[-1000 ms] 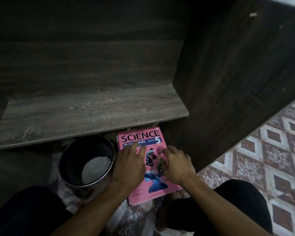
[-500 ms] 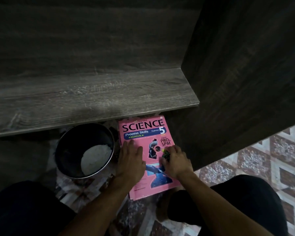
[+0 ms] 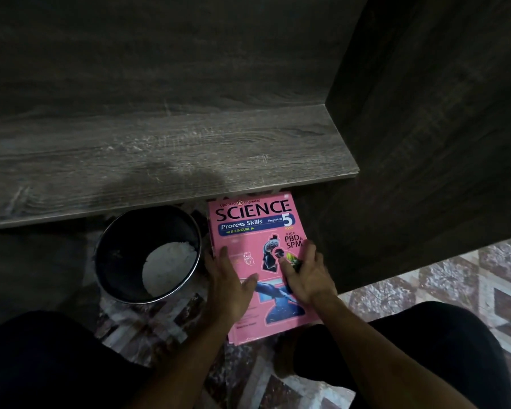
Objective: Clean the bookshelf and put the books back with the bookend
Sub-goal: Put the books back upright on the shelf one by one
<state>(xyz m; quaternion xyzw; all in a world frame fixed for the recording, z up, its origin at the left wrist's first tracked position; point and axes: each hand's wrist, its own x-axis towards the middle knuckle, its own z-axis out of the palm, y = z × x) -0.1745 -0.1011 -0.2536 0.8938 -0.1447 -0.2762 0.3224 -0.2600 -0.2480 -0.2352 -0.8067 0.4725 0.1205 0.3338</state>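
Left hand [image 3: 227, 281] at book [image 3: 250, 215] edge, grip unclear, right hand [image 3: 310, 276] resting opposite

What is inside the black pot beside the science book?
A white lump lies in the black pot, toward its right wall; cloth or powder, unclear. Anything beneath it is covered.

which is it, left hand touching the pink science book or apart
Touching: head view shows the left hand resting on the pink science book, thumb on cover.

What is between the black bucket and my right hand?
In the head view, your left hand, resting on the pink Science book, lies between the black bucket and your right hand.
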